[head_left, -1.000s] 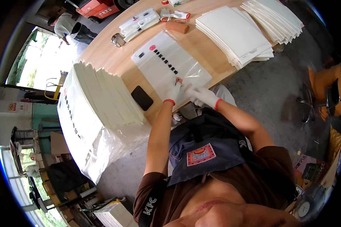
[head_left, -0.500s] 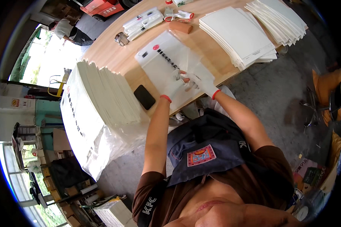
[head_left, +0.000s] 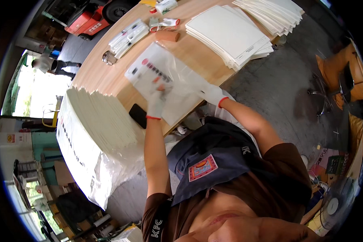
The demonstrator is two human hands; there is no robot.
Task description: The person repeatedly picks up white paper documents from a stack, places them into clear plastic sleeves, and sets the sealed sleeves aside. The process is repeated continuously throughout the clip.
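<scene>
A printed translucent plastic bag [head_left: 143,70] lies flat on the wooden table [head_left: 109,76], with red and black marks on it. My left hand [head_left: 156,101], in a white glove with a red cuff and some bare fingertips, rests over the bag's middle; its fingers are blurred. At the bag's right side, my right hand [head_left: 210,93], gloved the same way, has its fingers closed on the loose film, partly smeared by motion. A black phone [head_left: 138,115] lies beside my left wrist. Left of it stands a tall stack of white sheets [head_left: 103,117] partly wrapped in plastic.
Stacks of white sheets [head_left: 230,36] lie at the far right. Beyond the bag are a brown block [head_left: 167,36], a shiny metal object [head_left: 108,57], white packets [head_left: 129,38] and a spare glove [head_left: 167,23]. A red forklift [head_left: 86,24] and another person [head_left: 48,64] are in the background.
My hands have moved apart: the left has slid left over the bag and the right has drawn away from it. The whole view has shifted a little.
</scene>
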